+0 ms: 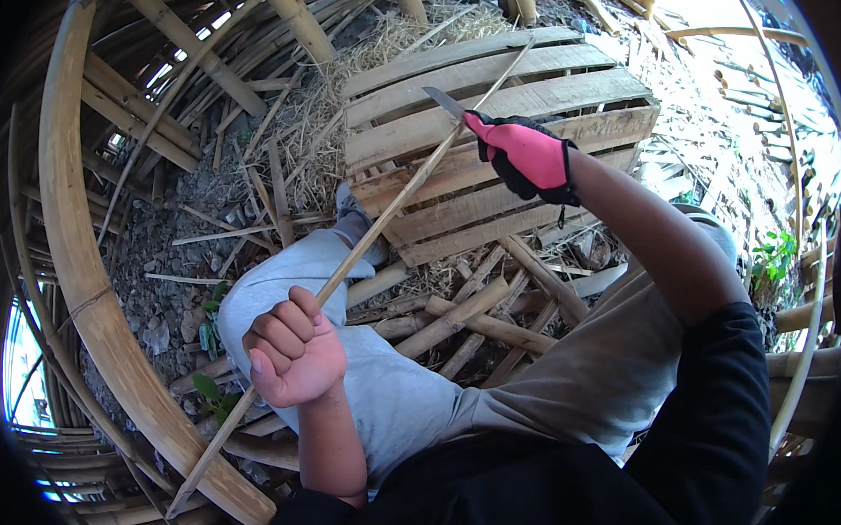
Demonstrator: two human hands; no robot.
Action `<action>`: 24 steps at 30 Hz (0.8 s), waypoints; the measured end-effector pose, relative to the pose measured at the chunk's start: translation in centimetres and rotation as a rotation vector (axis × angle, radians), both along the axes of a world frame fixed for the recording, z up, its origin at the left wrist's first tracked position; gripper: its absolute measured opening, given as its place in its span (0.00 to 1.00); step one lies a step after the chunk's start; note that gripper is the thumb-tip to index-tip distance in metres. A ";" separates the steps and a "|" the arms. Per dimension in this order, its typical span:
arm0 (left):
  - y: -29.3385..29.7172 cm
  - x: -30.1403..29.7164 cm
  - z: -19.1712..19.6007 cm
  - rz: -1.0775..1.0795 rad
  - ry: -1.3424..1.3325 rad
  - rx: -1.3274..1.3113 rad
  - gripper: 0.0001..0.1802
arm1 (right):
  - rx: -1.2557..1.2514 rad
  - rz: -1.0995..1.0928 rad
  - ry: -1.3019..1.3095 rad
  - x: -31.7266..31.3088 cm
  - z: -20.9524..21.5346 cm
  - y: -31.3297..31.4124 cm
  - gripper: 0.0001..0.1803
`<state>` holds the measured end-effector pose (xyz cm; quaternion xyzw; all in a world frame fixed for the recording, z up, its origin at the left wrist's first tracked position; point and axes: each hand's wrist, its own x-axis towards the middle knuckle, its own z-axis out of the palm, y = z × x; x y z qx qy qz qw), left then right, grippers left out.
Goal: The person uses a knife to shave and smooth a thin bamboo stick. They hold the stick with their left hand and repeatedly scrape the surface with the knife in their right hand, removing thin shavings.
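Observation:
A long, thin bamboo strip (392,208) runs slantwise from the lower left, past my left knee, up over a slatted wooden crate (409,102). My bare left hand (297,348) is closed around its lower part, fingers wrapped and knuckles up. In a pink and black glove, my right hand (524,154) grips a knife whose handle is hidden in the fist. The knife's grey blade (442,101) points left and lies across the strip's upper part, close to the glove. Whether the glove also touches the strip I cannot tell.
Cut bamboo pieces (456,316) and dry shavings (318,131) litter the ground around the crate and between my legs. A thick bent bamboo pole (74,238) curves along the left side. Bamboo poles stand at the back, and a small green plant (776,255) grows at the right.

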<state>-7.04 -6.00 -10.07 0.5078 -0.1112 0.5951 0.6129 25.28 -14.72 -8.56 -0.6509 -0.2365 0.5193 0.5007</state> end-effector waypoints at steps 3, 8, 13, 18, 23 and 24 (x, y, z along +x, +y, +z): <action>0.2 0.4 0.2 -0.009 0.008 0.016 0.29 | -0.041 -0.071 -0.138 3.0 1.2 0.2 0.27; 0.1 0.0 0.3 -0.009 0.000 0.000 0.28 | 0.113 0.075 -0.181 1.5 0.1 -0.9 0.21; 0.0 0.0 0.0 0.036 0.004 -0.018 0.29 | -0.076 -0.037 -0.209 1.4 1.5 0.0 0.24; 0.1 0.4 0.2 0.017 0.014 0.011 0.29 | 0.124 -0.284 0.080 4.7 0.9 -0.1 0.21; 0.1 -0.5 0.2 0.022 -0.001 0.008 0.29 | -0.112 0.067 -0.123 -2.3 4.5 0.1 0.25; 0.1 -0.5 0.2 0.026 0.009 0.008 0.29 | -0.047 0.073 -0.042 -0.7 3.2 0.0 0.25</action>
